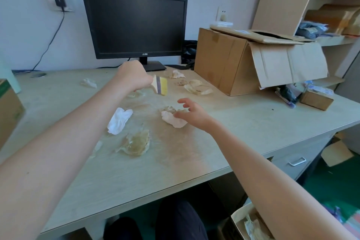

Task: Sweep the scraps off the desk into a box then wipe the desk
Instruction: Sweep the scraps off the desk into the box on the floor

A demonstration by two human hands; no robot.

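Observation:
My left hand (132, 78) is closed around a small brush (161, 85) with yellow bristles, held above the desk (243, 122) in front of the monitor. My right hand (191, 113) hovers with spread fingers over a crumpled pinkish scrap (172, 120), fingertips at its edge. A white tissue (119, 120) and a clear crumpled wrapper (137, 142) lie nearer to me. More pale scraps (194, 86) lie by the big box, and one scrap (88, 83) lies far left. An open box (251, 224) with scraps inside stands on the floor at the lower right.
A dark monitor (134, 23) stands at the back. A large cardboard box (229, 62) with a hanging flap sits on the right of the desk, with a small box (316, 100) beyond it. Another box (8, 111) juts in at the left edge. Shelves rise at the right.

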